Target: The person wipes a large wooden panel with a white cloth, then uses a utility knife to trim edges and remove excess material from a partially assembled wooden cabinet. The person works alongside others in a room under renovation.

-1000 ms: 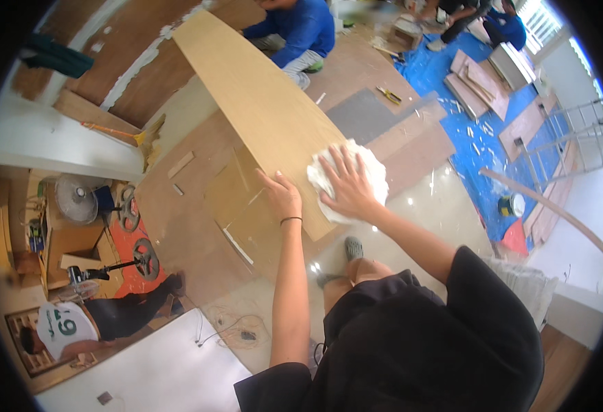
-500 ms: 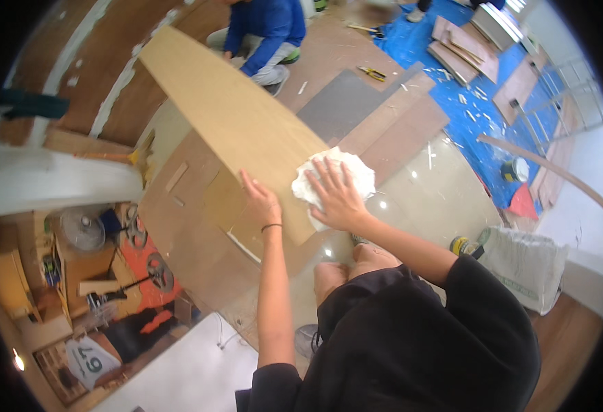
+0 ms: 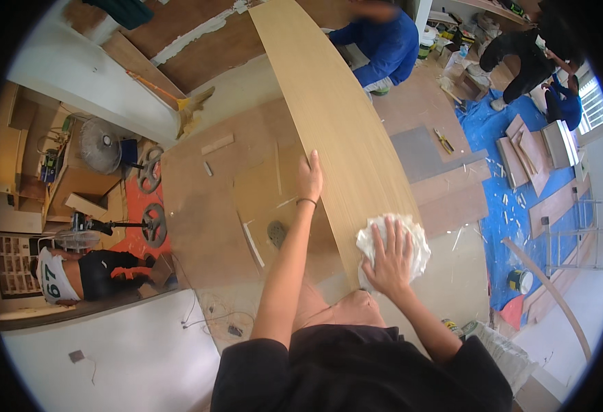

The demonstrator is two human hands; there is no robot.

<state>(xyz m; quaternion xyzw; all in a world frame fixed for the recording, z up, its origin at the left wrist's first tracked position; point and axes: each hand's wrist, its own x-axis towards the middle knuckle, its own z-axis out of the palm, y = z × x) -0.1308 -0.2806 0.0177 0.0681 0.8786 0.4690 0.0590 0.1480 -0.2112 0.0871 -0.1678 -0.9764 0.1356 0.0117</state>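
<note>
A long, pale wood-grained board (image 3: 346,117) slants away from me, its near end by my knees. My left hand (image 3: 310,180) grips the board's left edge partway along; some of its fingers are hidden. My right hand (image 3: 391,264) lies flat, fingers stretched out, on a bunched white cloth (image 3: 417,248). The cloth is pressed against the near end of the board and overhangs its right edge.
A person in blue (image 3: 391,51) crouches beside the board's far part. Left are standing fans (image 3: 101,143) and another person (image 3: 61,275). Right, a blue sheet (image 3: 488,127) bears stacked boards (image 3: 521,154) and a tub (image 3: 519,281). Pliers (image 3: 444,141) lie on the floor covering.
The view has swung, bringing more people at the far right into sight. The board now points more directly away from me. My left hand stays at its edge, my right hand on the cloth.
</note>
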